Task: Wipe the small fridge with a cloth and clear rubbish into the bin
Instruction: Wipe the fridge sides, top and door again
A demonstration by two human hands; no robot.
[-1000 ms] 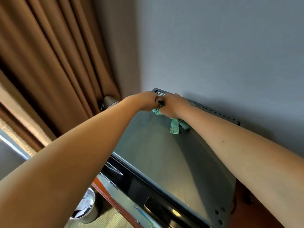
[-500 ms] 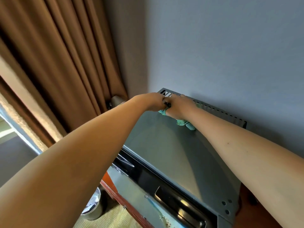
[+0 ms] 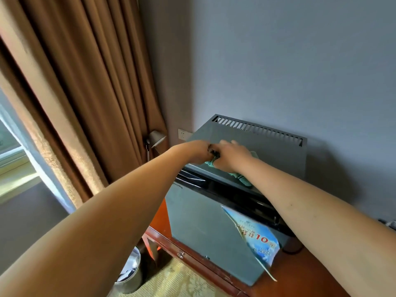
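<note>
head view: both hands meet on top of the small fridge [image 3: 276, 151], near its front-left edge; right hand [image 3: 230, 156] lies knuckles-up on the green cloth [image 3: 240, 176], fingers bent over it, pressing it flat to the lid, likely so the wipe gets full contact; cloth tail sticks out on the near side of the wrist; left hand [image 3: 196, 152] touches the right one, fingers curled at something small and dark between them; can't tell what, or whether it's gripped; fridge sits on a wooden cabinet [image 3: 300, 273] against the wall, vent slots at far edge; peeling sticker [image 3: 260, 239] on door; metal bin [image 3: 130, 273] on floor, near left, within reach for rubbish
</note>
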